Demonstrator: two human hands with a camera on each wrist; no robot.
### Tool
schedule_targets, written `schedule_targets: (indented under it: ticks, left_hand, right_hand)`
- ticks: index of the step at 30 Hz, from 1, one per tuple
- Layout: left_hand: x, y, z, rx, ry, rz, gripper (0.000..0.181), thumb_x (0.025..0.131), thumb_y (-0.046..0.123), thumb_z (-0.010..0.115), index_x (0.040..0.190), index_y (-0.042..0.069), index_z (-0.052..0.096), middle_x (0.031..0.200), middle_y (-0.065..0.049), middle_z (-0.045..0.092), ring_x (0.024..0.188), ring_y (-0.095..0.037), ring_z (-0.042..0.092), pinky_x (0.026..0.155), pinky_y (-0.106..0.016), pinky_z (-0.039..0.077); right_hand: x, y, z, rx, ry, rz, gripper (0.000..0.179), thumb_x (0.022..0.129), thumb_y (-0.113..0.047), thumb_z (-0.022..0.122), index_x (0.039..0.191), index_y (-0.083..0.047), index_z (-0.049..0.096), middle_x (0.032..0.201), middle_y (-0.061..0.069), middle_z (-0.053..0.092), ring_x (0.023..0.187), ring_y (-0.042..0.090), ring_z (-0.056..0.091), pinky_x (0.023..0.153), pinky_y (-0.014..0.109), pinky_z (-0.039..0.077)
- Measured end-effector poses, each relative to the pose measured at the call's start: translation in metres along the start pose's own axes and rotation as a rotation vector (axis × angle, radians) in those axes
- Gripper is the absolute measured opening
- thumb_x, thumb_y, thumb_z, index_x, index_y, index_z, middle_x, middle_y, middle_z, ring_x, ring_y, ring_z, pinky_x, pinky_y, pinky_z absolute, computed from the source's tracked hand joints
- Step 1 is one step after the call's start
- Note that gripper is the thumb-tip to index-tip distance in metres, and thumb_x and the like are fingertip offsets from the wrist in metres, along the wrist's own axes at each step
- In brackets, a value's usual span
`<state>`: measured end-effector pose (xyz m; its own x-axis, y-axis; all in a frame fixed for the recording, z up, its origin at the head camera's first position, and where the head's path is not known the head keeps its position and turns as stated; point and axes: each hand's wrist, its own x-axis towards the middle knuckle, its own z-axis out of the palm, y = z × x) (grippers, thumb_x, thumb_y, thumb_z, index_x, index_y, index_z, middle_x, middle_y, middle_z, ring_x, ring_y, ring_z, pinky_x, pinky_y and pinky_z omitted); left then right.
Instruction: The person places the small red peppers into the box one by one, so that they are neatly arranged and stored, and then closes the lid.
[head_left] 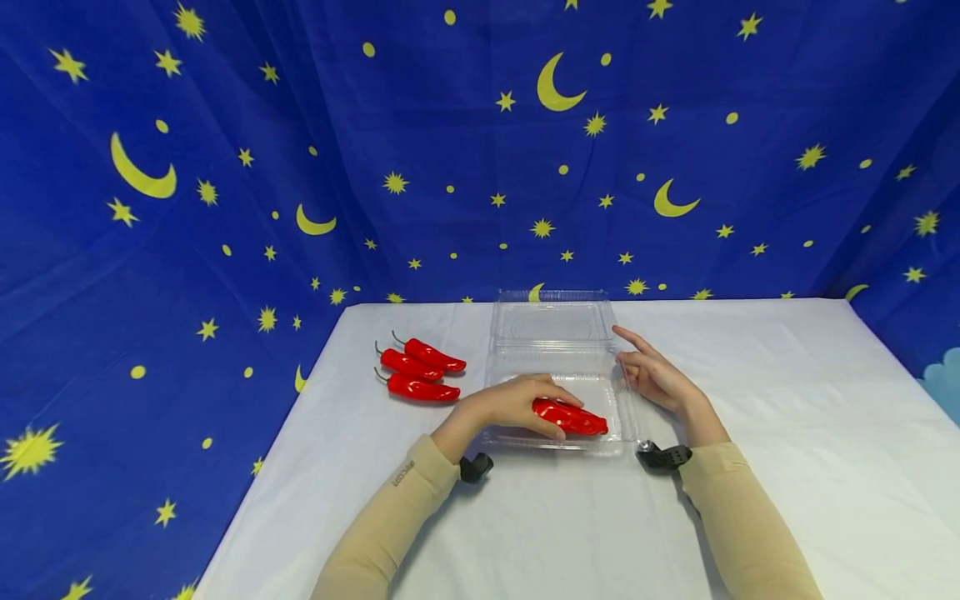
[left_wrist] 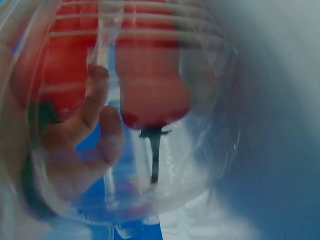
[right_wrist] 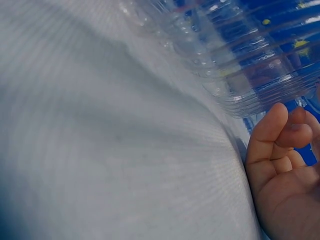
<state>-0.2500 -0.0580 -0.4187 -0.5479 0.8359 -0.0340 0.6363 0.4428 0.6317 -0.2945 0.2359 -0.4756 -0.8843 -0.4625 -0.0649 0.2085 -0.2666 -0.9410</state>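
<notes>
A clear plastic clamshell box lies unfolded on the table, its lid tipped back at the far side. My left hand reaches over the near tray and grips a shiny red pepper inside it. Through the plastic wall, the left wrist view shows the gripped red pepper and a second red pepper with a dark green stem beside it. At the box's right edge, my right hand has loosely bent fingers close to the rim; whether they touch it is hard to tell.
Several red peppers lie side by side on the white tablecloth, left of the box, stems pointing left. Behind the table hangs a blue curtain with yellow moons and stars.
</notes>
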Motion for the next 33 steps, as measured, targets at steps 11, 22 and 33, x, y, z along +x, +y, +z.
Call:
schedule_targets:
  ticks: [11, 22, 33]
  left_hand:
    - [0.002, 0.000, 0.004, 0.049, -0.010, 0.012, 0.049, 0.081, 0.036, 0.074, 0.126, 0.022, 0.063, 0.102, 0.007, 0.057, 0.092, -0.005, 0.049, 0.078, -0.018, 0.041]
    - [-0.001, -0.002, 0.005, 0.012, -0.007, 0.040, 0.045, 0.083, 0.033, 0.073, 0.125, 0.020, 0.065, 0.095, 0.006, 0.056, 0.086, -0.007, 0.049, 0.074, -0.020, 0.042]
    - [-0.006, 0.004, -0.005, -0.044, 0.007, 0.020, 0.048, 0.084, 0.033, 0.072, 0.128, 0.020, 0.061, 0.097, 0.001, 0.056, 0.083, -0.009, 0.050, 0.071, -0.022, 0.045]
  right_hand:
    - [0.002, 0.002, -0.001, -0.023, -0.020, -0.020, 0.060, 0.100, -0.003, 0.039, 0.152, -0.019, 0.013, 0.090, 0.001, 0.046, 0.074, 0.010, 0.049, 0.066, 0.024, 0.045]
    - [0.001, 0.002, -0.001, -0.026, -0.020, -0.012, 0.060, 0.100, -0.004, 0.039, 0.152, -0.019, 0.013, 0.090, 0.001, 0.046, 0.073, 0.011, 0.049, 0.065, 0.024, 0.044]
    - [0.001, 0.002, -0.004, -0.019, -0.034, -0.019, 0.061, 0.100, -0.004, 0.040, 0.152, -0.019, 0.012, 0.090, 0.002, 0.047, 0.072, 0.012, 0.049, 0.065, 0.024, 0.044]
